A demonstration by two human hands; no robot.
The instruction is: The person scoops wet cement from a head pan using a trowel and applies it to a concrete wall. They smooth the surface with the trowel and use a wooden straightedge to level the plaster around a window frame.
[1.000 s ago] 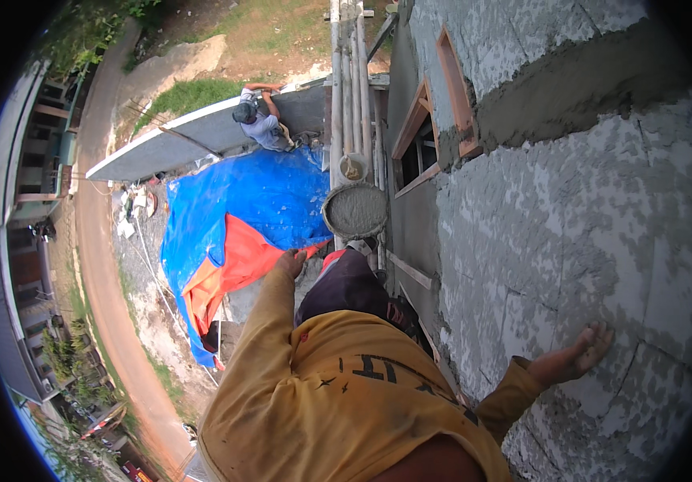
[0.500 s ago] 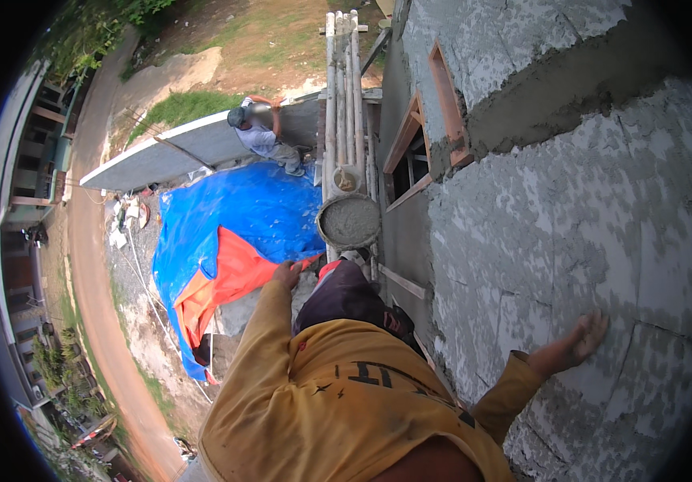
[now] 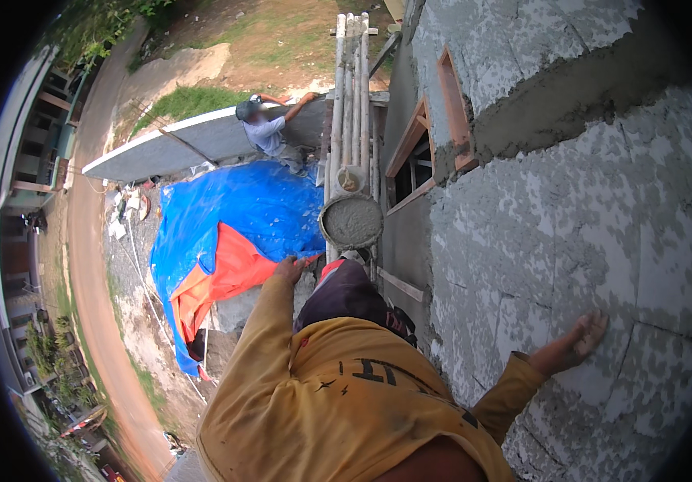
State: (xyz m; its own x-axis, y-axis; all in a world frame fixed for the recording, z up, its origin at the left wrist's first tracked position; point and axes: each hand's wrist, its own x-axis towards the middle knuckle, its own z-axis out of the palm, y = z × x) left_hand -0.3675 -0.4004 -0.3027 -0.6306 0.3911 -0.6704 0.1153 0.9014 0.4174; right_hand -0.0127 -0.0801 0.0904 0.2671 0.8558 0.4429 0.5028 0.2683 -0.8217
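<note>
My right hand (image 3: 575,345) rests against the rough grey block wall (image 3: 522,257), its fingers stretched out and nothing in them. Out to my left, my left hand (image 3: 288,271) is held low beside my dark trousers. Its fingers look loosely extended, with nothing visible in them. A round bucket full of wet mortar (image 3: 351,222) stands on the scaffold poles (image 3: 351,96) just ahead of my feet, out of touch of either hand. Against its far side sits a smaller pale container (image 3: 351,178) with something brownish in it.
Wooden window frames (image 3: 410,153) are set in the wall, beside a band of darker mortar (image 3: 555,104). Far below lie a blue and orange tarp (image 3: 241,209) and a low wall (image 3: 177,145), where another person (image 3: 269,132) stands. A dirt road (image 3: 93,265) runs at left.
The other person by the low wall has shifted and now stretches an arm out toward the scaffold. My view has tilted slightly; both my hands stay nearly where they were.
</note>
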